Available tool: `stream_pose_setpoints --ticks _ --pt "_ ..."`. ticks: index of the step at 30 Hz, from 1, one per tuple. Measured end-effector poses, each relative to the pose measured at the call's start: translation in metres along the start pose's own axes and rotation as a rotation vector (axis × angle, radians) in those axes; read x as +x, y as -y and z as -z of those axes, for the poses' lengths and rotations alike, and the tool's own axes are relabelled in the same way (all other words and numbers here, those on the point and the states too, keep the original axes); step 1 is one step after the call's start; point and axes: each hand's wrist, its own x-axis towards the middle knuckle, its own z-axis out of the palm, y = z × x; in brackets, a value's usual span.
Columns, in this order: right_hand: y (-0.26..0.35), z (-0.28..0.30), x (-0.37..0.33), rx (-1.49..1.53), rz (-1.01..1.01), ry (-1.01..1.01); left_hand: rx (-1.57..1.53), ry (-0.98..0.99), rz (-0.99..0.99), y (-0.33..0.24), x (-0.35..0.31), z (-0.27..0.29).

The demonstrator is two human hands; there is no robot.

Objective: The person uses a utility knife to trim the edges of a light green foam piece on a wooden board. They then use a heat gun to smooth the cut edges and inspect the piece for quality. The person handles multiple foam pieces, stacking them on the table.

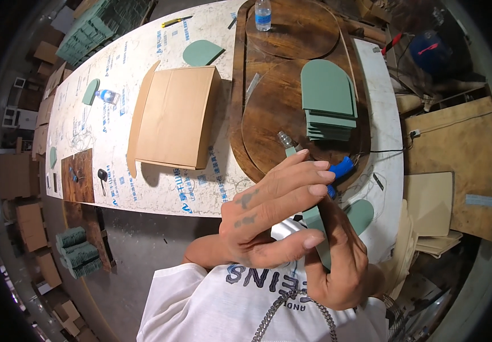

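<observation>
So my left hand [274,214] is hanging palm-in over the near edge of the worktop [136,74], fingers stretching out to the right and thumb sitting apart below them. My right hand [343,262] is tucking in behind it, fingers pointing up, wrist bending in from the right. They're overlapping from up here, basically together, but I can't tell if they're clamping anything. A green panel [321,231] is showing between and behind them; can't tell if it's held or just lying there, but the left hand is hiding most of it. A blue-handled tool [341,168] is lying just past my fingertips, probably for easy grabbing. Further out, a stack of green panels [328,91] is sitting by the right edge of the dark wooden board [274,102], likely to stay within reach, and a cardboard box [174,117] is lying left of that board, toward the worktop's near edge.
</observation>
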Motion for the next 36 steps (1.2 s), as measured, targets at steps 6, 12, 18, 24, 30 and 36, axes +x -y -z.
stream_pose_setpoints --ticks 6,12,18,24,30,36 --pt "-0.002 0.003 0.001 0.003 0.006 0.016 0.113 0.027 -0.031 -0.004 0.005 -0.001" --pt "-0.005 0.001 0.004 0.003 0.000 0.006 0.236 0.016 -0.097 -0.003 0.004 -0.001" --pt "-0.006 0.003 0.007 -0.018 -0.001 0.004 0.345 -0.030 -0.123 -0.005 0.005 -0.005" --pt "-0.007 0.003 0.008 0.001 0.017 0.032 0.419 -0.029 -0.133 -0.010 0.007 -0.003" --pt "-0.010 0.001 0.010 -0.038 0.005 -0.003 0.338 0.036 -0.065 -0.007 0.011 0.001" --pt "-0.023 -0.009 0.025 -0.543 0.212 -0.220 -0.073 -0.133 0.164 0.001 -0.003 -0.012"
